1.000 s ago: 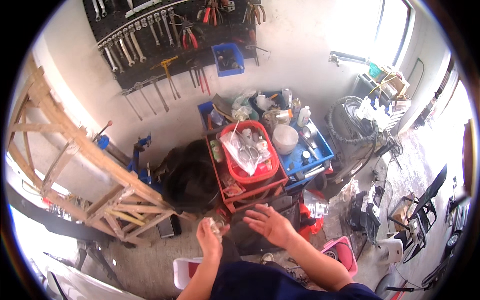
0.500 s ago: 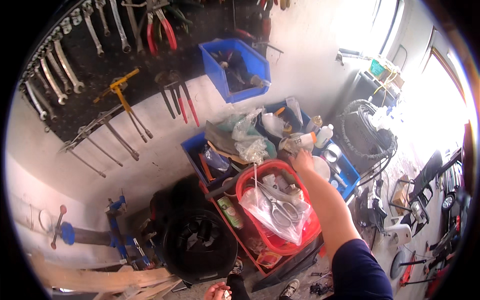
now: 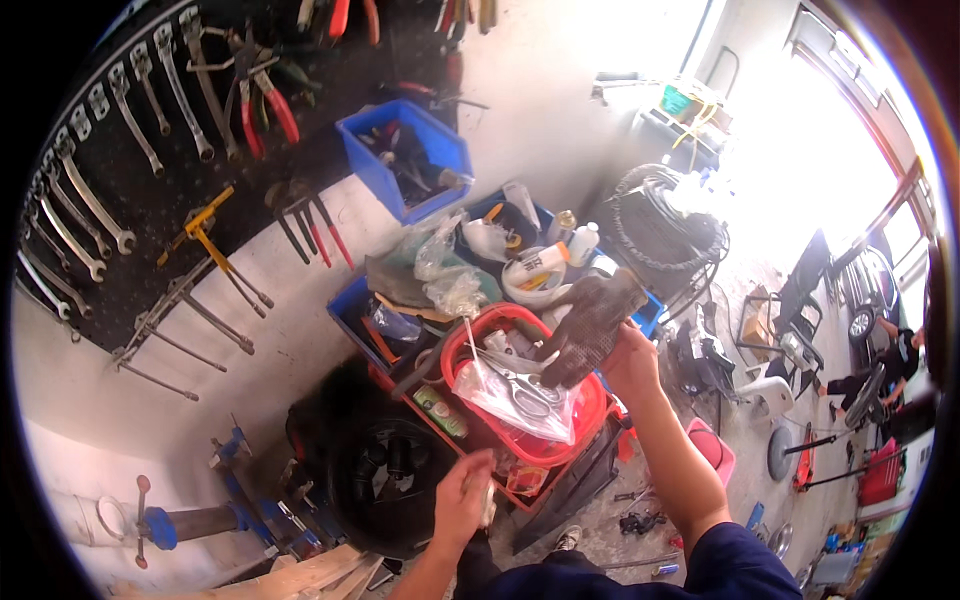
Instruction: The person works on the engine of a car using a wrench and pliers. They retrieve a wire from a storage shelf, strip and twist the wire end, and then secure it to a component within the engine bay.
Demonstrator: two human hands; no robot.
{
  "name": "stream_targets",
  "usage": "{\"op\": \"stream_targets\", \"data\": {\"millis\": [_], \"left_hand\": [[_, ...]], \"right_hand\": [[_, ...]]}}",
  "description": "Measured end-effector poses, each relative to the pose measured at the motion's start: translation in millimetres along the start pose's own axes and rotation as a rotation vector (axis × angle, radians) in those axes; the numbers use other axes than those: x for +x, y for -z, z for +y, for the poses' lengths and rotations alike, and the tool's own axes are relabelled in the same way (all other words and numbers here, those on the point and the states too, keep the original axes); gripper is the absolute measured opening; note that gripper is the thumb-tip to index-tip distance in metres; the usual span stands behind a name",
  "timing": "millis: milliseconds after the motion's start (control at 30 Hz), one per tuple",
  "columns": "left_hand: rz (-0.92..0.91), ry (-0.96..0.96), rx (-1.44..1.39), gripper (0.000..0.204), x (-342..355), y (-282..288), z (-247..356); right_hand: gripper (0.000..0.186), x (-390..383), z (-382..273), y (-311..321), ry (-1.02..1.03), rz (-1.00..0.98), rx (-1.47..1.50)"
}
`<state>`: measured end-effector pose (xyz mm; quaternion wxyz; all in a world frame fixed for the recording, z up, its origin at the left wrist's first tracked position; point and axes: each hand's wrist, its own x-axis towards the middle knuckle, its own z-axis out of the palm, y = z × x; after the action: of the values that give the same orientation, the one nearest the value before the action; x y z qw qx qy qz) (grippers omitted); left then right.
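My right hand [image 3: 630, 365] grips a dark grey work glove [image 3: 590, 325], raised over the right side of the red plastic tub [image 3: 582, 430]. My left hand [image 3: 465, 500] is closed on a small pale object I cannot make out, below the tub's front left. The tub holds a clear bag with scissors [image 3: 530, 395] and small containers, and sits on a red cart [image 3: 410, 410]. Behind it are blue trays [image 3: 345, 315] with crumpled plastic [image 3: 445, 285], bottles [image 3: 583, 243] and a white bucket [image 3: 520, 285] with an orange-and-white tube lying in it.
A pegboard [image 3: 120, 180] of wrenches, pliers and a blue bin [image 3: 400, 160] is on the wall. A black barrel [image 3: 350, 500] and timber [image 3: 300, 580] stand lower left. A coiled hose [image 3: 660, 245], white stool [image 3: 765, 395], car [image 3: 862, 290] and another person [image 3: 890, 365] are to the right.
My right hand has pulled back toward me from among the containers and now holds the dark glove up. My left hand has risen from the lower edge. The view has shifted.
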<state>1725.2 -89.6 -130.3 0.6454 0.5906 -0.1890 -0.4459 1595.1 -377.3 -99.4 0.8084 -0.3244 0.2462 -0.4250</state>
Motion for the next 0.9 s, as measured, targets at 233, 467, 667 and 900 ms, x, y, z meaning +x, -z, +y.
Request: {"op": "stream_targets", "data": {"millis": [233,467,667,900], "left_hand": [[-0.225,-0.476,0.200,0.061,94,-42,46],[-0.004,-0.397,0.380,0.037,52,-27,83],[0.030,0.175,-0.337,0.027,27,25,48],[0.118,0.182,-0.322,0.024,-59,76,54]], "right_hand": [[0.040,-74,-25,-55,-0.135,-0.047,0.118],[0.012,-104,-8,-107,0.432,-0.619,-1.406],[0.023,-75,17,-138,0.591,-1.103,-1.551],[0.017,121,-42,-243,0.760,-0.455,-1.302]]}}
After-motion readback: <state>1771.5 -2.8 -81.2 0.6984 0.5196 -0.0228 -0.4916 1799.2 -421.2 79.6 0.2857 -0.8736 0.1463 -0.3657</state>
